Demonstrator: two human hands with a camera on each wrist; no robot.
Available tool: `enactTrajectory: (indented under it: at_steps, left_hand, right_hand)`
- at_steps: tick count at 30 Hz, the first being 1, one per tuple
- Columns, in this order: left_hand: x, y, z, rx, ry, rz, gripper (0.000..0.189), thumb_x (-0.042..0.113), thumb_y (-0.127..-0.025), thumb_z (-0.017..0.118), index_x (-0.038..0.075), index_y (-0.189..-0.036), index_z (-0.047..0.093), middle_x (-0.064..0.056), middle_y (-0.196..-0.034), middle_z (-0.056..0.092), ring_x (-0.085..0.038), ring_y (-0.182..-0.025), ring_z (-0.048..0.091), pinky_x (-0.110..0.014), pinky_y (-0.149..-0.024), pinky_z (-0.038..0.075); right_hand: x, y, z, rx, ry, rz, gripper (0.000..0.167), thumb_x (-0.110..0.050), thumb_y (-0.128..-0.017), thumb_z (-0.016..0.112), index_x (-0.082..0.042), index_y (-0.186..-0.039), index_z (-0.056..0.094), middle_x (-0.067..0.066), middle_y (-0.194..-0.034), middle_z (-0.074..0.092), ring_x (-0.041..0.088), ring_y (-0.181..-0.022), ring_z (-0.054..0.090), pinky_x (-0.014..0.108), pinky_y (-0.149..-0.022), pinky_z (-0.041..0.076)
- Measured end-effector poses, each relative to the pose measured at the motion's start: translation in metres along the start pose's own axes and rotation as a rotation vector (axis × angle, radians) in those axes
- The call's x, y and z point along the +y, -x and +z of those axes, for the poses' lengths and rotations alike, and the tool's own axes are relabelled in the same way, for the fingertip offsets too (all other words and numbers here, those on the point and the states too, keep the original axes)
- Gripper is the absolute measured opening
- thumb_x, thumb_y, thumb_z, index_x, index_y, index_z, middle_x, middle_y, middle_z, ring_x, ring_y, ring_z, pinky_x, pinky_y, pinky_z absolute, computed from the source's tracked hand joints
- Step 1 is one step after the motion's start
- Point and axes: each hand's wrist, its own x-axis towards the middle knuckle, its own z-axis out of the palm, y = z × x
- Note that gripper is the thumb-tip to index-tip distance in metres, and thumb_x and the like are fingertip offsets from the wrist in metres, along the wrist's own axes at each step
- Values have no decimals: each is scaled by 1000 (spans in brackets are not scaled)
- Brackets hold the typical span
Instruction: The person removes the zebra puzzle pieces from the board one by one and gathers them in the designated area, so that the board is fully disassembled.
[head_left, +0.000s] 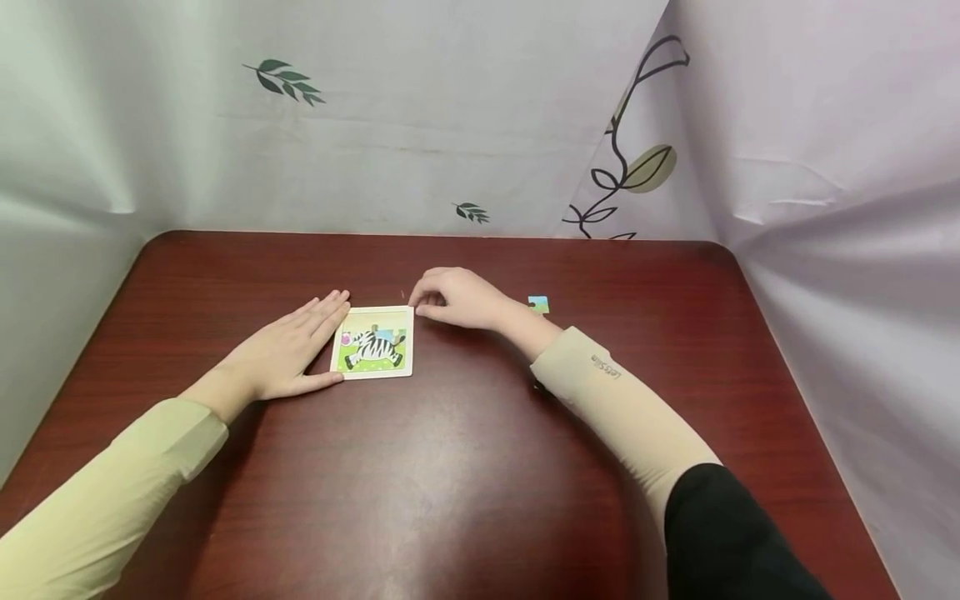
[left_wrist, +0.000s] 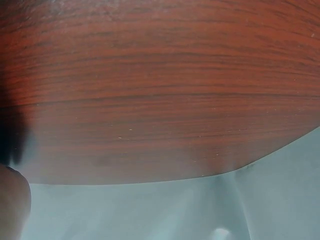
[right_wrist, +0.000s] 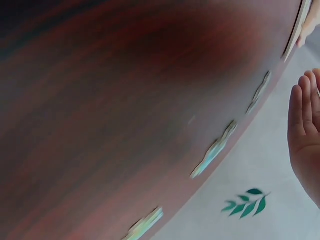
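Note:
A small white-framed puzzle board (head_left: 372, 375) with a zebra picture lies on the dark red table. My left hand (head_left: 292, 346) rests at the board's left side, fingers straight and thumb spread to its lower left corner. The left wrist view shows only a blurred bit of that hand at its edge. Near the board's upper right corner is my right hand (head_left: 459, 298), its fingers loosely bent with nothing visible between them. Whether its fingertips touch the frame cannot be made out. In the right wrist view, the right hand's fingers (right_wrist: 305, 107) look fairly straight.
A blue and green puzzle piece (head_left: 538, 303) lies beyond my right forearm. Part of a dark-edged piece (head_left: 538, 386) peeks out by the right sleeve. Seen edge-on in the right wrist view, several pieces (right_wrist: 215, 150) lie on the table (head_left: 450, 467). Pale cloth (head_left: 420, 108) hangs around it.

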Motion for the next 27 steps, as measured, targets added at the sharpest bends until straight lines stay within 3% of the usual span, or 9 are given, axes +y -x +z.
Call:
enactTrajectory:
  at_steps: [19,27]
  left_hand:
    - [-1,0,-1,-3,1,1,101,54,-96,69,-8,-163,28,-26,-173,26,-41,-161,28,-20,-134,-8]
    - [-1,0,-1,1,3,18,101,54,-96,69,-10,-162,29,-27,-173,26,-41,-162,28,-20,-134,-8]
  right_hand:
    - [-33,-44,25,-126,-38,-43,18,-15,-100,73,-8,-117,77,4,-110,73,11,-98,69,13,-86,52]
    - [-40,-56,34,-190,11,-42,19,-12,-97,76,-10,-115,77,3,-111,74,10,-98,68,12,-87,50]
